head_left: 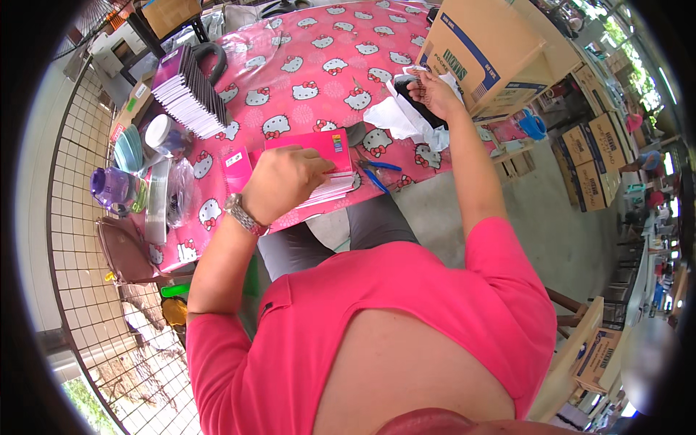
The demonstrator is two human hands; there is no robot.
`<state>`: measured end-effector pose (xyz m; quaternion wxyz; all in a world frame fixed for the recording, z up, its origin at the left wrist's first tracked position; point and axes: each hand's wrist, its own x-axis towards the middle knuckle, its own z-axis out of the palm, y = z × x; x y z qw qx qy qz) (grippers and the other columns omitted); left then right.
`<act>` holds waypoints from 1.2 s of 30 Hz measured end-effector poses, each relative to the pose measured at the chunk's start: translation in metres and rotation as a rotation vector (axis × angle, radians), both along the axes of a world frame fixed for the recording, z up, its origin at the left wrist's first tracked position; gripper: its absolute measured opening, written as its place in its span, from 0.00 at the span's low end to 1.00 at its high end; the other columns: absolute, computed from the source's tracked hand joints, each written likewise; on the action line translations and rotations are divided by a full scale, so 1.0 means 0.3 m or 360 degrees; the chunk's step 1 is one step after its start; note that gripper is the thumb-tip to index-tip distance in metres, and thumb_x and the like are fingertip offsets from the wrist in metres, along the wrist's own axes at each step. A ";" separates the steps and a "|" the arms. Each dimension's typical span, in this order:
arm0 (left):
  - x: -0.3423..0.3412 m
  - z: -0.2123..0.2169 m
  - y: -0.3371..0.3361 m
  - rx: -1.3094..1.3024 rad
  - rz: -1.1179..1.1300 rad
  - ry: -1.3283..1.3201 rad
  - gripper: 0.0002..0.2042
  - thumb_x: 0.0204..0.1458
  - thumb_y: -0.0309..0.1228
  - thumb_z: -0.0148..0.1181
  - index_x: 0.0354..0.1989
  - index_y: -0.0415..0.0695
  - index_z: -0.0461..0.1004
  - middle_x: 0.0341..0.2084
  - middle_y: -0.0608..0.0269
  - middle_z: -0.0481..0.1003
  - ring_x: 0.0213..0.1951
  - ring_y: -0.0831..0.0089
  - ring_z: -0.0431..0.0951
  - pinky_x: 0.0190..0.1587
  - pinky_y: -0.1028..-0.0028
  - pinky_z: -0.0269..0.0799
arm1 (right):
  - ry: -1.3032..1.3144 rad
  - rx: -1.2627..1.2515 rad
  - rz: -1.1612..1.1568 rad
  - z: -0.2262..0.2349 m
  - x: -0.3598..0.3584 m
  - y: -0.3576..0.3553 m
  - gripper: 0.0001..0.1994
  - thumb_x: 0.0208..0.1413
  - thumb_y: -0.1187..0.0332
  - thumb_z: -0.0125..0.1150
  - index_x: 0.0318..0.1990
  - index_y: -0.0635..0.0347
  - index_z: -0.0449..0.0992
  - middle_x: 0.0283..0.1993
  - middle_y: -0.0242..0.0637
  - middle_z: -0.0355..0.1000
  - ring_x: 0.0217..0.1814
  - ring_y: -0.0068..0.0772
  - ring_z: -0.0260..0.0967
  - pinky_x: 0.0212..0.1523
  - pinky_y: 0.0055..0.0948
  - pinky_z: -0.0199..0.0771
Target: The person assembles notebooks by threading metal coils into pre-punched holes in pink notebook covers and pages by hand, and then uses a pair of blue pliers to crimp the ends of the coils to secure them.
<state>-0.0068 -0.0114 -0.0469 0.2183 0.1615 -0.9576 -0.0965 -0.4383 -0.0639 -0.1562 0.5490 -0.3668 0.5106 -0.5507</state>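
pink booklets [315, 141] | under left grip [288, 181] | right grip [435, 96] at black item [424, 113] | both holds: can't tell

Reads in bold dark capitals on big brown carton [482, 61], between one and two o'clock; likewise, smaller, on stacked cartons [591, 163] near three. Too tiny to read on coloured label [337, 143] of magenta notebook [312, 141], twelve o'clock.

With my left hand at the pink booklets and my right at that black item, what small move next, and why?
Perhaps bring the right hand over to the pink booklets: only the left hand is at them, while the right is off at the black item amid crumpled white material.
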 end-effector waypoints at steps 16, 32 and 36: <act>-0.059 0.054 -0.001 -0.0277 0.0430 0.0204 0.07 0.52 0.26 0.58 0.39 0.43 0.71 0.32 0.58 0.74 0.37 0.60 0.74 0.44 0.63 0.63 | 0.1389 -0.1193 0.0002 0.347 0.661 0.337 0.11 0.55 0.72 0.64 0.46 0.56 0.81 0.35 0.35 0.73 0.38 0.31 0.71 0.41 0.30 0.70; -0.099 0.045 -0.020 -0.0323 0.0452 0.0239 0.05 0.54 0.30 0.59 0.37 0.46 0.72 0.27 0.63 0.73 0.34 0.63 0.74 0.40 0.63 0.62 | 0.1475 -0.1123 0.0166 0.391 0.685 0.353 0.14 0.55 0.65 0.67 0.46 0.59 0.77 0.34 0.36 0.69 0.33 0.26 0.68 0.32 0.28 0.69; -0.094 0.043 -0.018 -0.0300 0.0446 0.0239 0.06 0.53 0.30 0.59 0.37 0.46 0.72 0.27 0.63 0.74 0.34 0.64 0.74 0.41 0.63 0.62 | 0.1636 -0.1084 0.0133 0.382 0.685 0.343 0.14 0.52 0.64 0.69 0.43 0.61 0.77 0.35 0.37 0.71 0.32 0.28 0.71 0.31 0.29 0.69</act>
